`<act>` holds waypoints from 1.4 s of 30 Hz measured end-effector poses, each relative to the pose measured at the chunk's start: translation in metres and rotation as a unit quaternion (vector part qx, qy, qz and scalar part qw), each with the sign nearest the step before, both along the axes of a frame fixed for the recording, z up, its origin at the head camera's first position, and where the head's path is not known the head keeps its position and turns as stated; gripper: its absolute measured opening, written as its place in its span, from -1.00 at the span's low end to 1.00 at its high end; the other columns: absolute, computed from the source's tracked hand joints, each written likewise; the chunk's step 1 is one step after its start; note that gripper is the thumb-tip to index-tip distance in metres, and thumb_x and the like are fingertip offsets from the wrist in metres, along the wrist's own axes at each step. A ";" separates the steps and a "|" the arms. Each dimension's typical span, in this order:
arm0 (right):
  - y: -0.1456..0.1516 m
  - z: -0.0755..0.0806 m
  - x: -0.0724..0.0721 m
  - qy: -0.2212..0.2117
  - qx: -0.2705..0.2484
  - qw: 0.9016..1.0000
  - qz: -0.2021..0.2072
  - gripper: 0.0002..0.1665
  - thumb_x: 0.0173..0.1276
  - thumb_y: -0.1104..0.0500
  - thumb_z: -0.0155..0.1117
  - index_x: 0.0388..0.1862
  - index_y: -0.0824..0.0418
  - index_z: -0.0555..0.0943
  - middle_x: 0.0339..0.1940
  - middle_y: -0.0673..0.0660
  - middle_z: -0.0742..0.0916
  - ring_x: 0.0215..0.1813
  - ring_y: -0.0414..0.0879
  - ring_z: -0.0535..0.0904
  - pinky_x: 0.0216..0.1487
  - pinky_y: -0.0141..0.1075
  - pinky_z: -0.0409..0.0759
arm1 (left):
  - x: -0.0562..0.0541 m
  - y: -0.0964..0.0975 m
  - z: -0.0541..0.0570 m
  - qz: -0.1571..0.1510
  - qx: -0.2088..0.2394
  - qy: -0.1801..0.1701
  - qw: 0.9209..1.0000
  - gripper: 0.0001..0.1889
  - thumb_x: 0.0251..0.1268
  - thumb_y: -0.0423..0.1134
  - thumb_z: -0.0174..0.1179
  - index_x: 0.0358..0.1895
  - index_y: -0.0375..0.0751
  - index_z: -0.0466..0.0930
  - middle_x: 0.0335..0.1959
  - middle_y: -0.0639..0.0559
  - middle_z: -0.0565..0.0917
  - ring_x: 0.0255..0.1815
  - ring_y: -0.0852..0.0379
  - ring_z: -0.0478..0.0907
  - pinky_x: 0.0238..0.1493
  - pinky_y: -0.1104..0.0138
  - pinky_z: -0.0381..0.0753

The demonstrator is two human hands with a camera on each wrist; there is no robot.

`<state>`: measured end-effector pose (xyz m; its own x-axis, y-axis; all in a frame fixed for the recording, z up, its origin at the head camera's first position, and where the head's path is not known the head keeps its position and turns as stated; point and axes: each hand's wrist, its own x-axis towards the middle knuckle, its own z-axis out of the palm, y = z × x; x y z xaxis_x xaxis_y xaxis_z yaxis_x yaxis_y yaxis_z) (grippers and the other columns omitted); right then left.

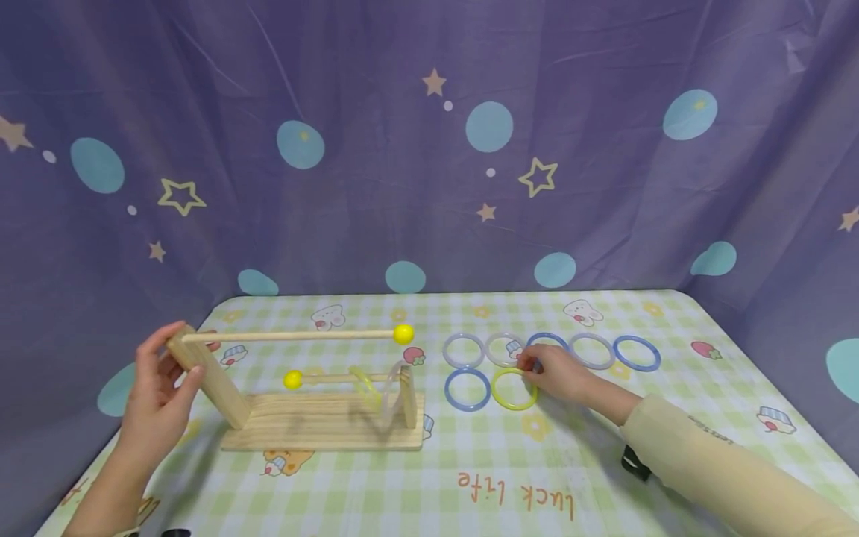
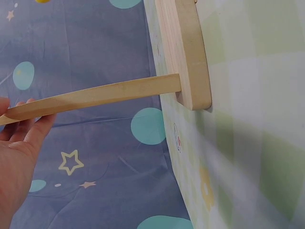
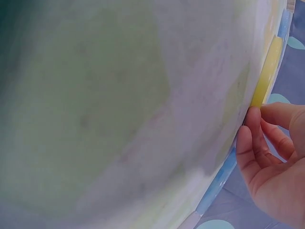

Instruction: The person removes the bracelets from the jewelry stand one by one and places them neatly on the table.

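A wooden stand has a tall post on its left and a short post on its right. My left hand grips the tall post near its top, thumb on the near side. From that post a rod runs right to a yellow ball. On the lower rod, ending in another yellow ball, hang a yellow ring and a clear ring. My right hand pinches the edge of a second yellow ring at the tabletop.
Left of the pinched ring lies a blue ring. Behind is a row of clear and blue rings, with a blue ring at its right end; my right hand partly covers the row. A checked cloth covers the table, and a purple curtain hangs behind.
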<state>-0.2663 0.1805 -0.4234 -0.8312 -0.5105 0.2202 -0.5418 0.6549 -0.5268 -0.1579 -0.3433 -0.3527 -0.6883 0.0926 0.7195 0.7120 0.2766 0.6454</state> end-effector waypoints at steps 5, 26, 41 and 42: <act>0.000 0.001 0.000 -0.002 -0.001 1.000 -0.002 -0.88 0.18 0.40 0.36 -0.39 0.22 0.62 -0.44 -0.04 0.63 -0.36 -0.15 0.52 -0.29 -0.29 0.51 | 0.000 0.001 0.001 0.011 -0.007 0.000 1.000 -0.32 0.23 -0.82 -0.23 0.43 -0.44 -0.06 0.22 0.06 0.43 0.17 0.26 0.47 0.03 0.58 0.45; 0.001 0.019 0.013 -0.007 -0.034 0.998 -0.043 -0.96 0.26 0.27 0.37 -0.34 0.18 0.66 -0.38 -0.05 0.67 -0.47 -0.19 0.45 -0.38 -0.30 0.47 | 0.001 0.003 0.002 -0.006 0.001 -0.001 1.000 -0.33 0.24 -0.81 -0.24 0.43 -0.44 -0.07 0.22 0.07 0.44 0.17 0.24 0.47 0.04 0.57 0.46; -0.043 0.041 0.062 -0.112 -0.199 0.973 0.044 -0.86 0.32 0.29 0.33 -0.15 0.25 0.64 -0.22 0.09 0.69 -0.32 -0.13 0.63 -0.34 -0.33 0.59 | 0.001 0.002 0.001 0.000 0.009 -0.001 1.000 -0.31 0.21 -0.83 -0.24 0.43 -0.43 -0.06 0.21 0.10 0.48 0.16 0.25 0.48 0.04 0.58 0.45; -0.046 0.041 0.065 -0.118 -0.209 0.970 0.048 -0.85 0.32 0.29 0.33 -0.14 0.24 0.64 -0.21 0.11 0.69 -0.31 -0.12 0.63 -0.33 -0.32 0.59 | 0.001 0.002 0.001 -0.001 0.009 -0.001 1.000 -0.31 0.21 -0.83 -0.24 0.43 -0.43 -0.06 0.21 0.10 0.48 0.17 0.25 0.48 0.04 0.58 0.45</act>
